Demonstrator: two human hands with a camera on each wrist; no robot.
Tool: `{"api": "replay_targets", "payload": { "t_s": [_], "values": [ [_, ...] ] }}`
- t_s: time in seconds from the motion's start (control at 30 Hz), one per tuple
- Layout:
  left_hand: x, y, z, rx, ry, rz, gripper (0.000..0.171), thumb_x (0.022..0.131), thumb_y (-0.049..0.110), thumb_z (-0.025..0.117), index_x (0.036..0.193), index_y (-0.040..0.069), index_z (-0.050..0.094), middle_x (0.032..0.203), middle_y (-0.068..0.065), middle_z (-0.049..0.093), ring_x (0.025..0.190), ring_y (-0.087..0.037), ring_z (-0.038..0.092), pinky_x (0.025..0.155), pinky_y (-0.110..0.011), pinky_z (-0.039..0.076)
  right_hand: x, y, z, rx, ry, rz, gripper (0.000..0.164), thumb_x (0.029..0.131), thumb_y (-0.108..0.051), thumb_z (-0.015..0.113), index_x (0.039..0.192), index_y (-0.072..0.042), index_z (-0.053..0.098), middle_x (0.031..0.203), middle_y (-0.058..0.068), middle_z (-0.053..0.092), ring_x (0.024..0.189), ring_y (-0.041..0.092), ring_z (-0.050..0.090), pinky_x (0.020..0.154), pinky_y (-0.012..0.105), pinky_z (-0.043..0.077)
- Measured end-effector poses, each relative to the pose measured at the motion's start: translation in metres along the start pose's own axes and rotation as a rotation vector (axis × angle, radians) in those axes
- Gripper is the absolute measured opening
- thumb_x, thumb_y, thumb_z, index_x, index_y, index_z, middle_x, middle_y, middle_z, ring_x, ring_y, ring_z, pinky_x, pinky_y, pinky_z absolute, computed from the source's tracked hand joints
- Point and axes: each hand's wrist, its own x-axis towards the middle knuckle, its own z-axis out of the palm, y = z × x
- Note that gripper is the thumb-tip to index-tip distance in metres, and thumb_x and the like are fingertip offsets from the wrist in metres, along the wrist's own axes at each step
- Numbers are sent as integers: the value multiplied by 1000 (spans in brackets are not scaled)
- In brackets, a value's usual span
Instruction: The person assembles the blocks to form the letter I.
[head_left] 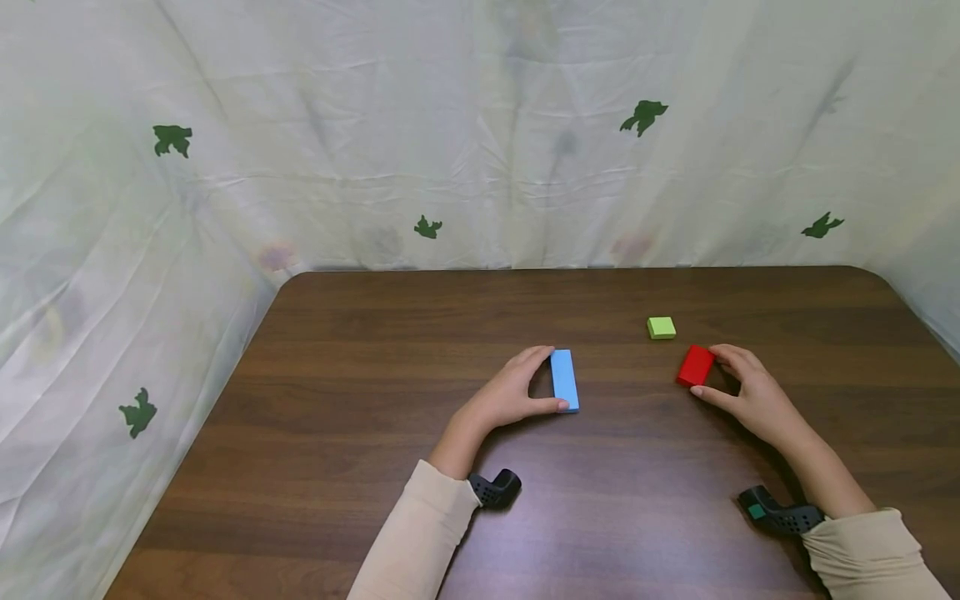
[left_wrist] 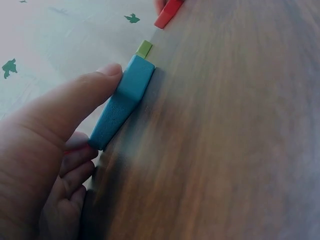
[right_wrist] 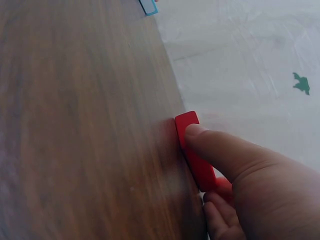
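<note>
Left hand (head_left: 508, 398) pinches the blue block (head_left: 565, 381) end to end, thumb at the near end and fingertips at the far end; the gap between thumb and fingers is about the block's length. The blue block lies on the brown table (head_left: 375, 333), its long side running roughly away from the person. Right hand (head_left: 759, 402) holds the red block (head_left: 696, 365) likewise, thumb at its near end, fingertips at its far end; this grip is narrower than the left one. The red block sits on the table to the right of the blue block, well apart from it, and looks shorter in the head view. A small light-green block (head_left: 662, 327) lies just beyond the red block and slightly to its left, touched by neither hand. Each forearm carries a black wrist device (head_left: 497, 489) at the edge of a beige sleeve (head_left: 416, 533). A pale cloth (head_left: 480, 125) with green patches (head_left: 642, 117) stands behind the table and along its left side. In both wrist views the lower fingers are partly hidden.
</note>
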Motion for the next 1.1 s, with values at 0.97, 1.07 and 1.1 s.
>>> {"api": "replay_targets", "payload": {
  "t_s": [0.97,1.07,1.1],
  "values": [
    [1,-4,3,14,15,22,84,77,45,67,141,9,28,141,-6,32,129,-19,25,103,-35,23,-2,-44,7,44,70,-137,67,71,-16,77,124,4,42,115,18,47,102,36,50,83,43,42],
    [1,-4,3,16,14,21,84,77,45,67,141,9,28,141,-6,32,129,-20,25,103,-35,23,-2,-50,8,52,58,-170,67,70,-18,78,123,2,43,115,14,48,101,34,52,84,27,43],
    [1,-4,3,16,13,20,84,77,46,66,141,9,28,141,-6,32,129,-20,25,103,-35,23,-3,-52,9,50,54,-178,67,70,-19,78,123,1,44,115,13,49,101,34,52,84,21,42]
  ]
}}
